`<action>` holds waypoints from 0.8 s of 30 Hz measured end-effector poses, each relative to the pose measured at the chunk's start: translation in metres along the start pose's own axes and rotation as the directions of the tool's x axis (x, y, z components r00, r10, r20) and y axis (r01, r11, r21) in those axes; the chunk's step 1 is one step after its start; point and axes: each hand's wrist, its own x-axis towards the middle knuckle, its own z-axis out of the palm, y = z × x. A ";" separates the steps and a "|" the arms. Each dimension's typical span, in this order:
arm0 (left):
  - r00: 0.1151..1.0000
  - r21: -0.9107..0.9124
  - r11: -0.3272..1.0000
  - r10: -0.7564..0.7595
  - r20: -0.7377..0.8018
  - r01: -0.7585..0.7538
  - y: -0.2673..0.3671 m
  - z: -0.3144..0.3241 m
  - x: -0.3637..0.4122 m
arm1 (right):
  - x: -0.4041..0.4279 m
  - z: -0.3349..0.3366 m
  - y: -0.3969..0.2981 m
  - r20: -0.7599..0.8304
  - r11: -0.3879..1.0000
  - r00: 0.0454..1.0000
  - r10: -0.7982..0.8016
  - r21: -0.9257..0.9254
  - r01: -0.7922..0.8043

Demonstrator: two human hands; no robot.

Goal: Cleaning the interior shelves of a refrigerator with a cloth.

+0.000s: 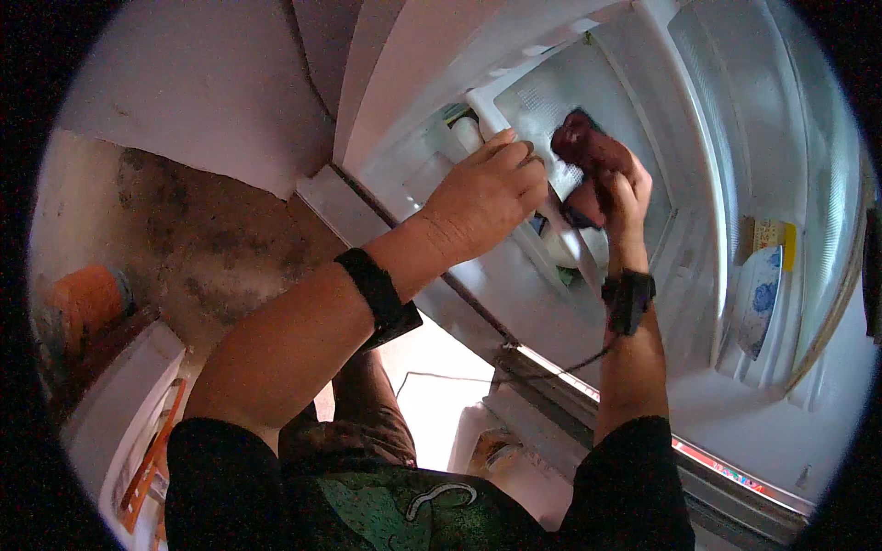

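Note:
In the upper middle of the head view, my left hand point(493, 186) has its fingers curled over the white front edge point(488, 113) of a refrigerator shelf. My right hand point(628, 196) grips a bunched dark red cloth point(586, 141), held over the pale shelf panel point(606, 89). One end of the cloth sticks out past my fingers, and another part hangs below them. Behind my left hand, a whitish rounded item point(467, 134) is partly visible inside the refrigerator. Black bands circle both of my wrists.
At the right, the open refrigerator door has clear bins point(758, 138). One holds a blue-patterned white dish point(761, 303) beside a yellow package point(775, 237). A thin cable point(551, 375) trails from my right wrist. An orange container point(86, 296) stands at the left on the stained floor point(220, 262).

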 end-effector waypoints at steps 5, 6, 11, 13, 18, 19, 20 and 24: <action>0.997 0.007 1.000 0.018 -0.080 -0.018 -0.003 0.003 -0.005 | 0.007 -0.017 -0.005 -0.462 0.987 0.886 -0.020 -0.152 -0.057; 0.996 0.007 1.000 0.021 -0.087 -0.020 -0.002 0.002 -0.004 | 0.015 -0.019 -0.012 -0.507 0.964 0.862 -0.013 -0.234 -0.123; 0.996 0.026 0.998 0.058 -0.065 -0.056 -0.004 -0.002 -0.006 | 0.071 -0.035 0.047 -0.468 0.921 0.878 0.099 -0.291 -0.259; 0.996 0.029 0.998 0.062 -0.063 -0.060 -0.008 -0.003 -0.011 | 0.098 -0.013 0.044 -0.480 0.973 0.860 0.173 -0.051 -0.224; 0.987 -0.026 0.997 0.073 -0.142 -0.077 -0.001 0.002 -0.001 | 0.160 -0.031 0.065 -0.365 0.783 0.912 -0.186 -0.616 -0.087; 0.992 -0.005 0.998 0.056 -0.109 -0.057 -0.010 0.002 -0.011 | 0.164 0.012 0.051 -0.421 0.916 0.906 0.050 -0.343 -0.210; 0.995 0.013 0.999 0.045 -0.091 -0.044 -0.017 0.000 -0.018 | 0.168 0.048 0.024 -0.404 0.943 0.871 0.280 -0.055 -0.329; 0.984 -0.004 0.998 0.068 -0.162 -0.070 -0.006 0.000 -0.008 | 0.146 -0.028 0.033 0.254 0.742 0.945 0.206 0.589 -0.320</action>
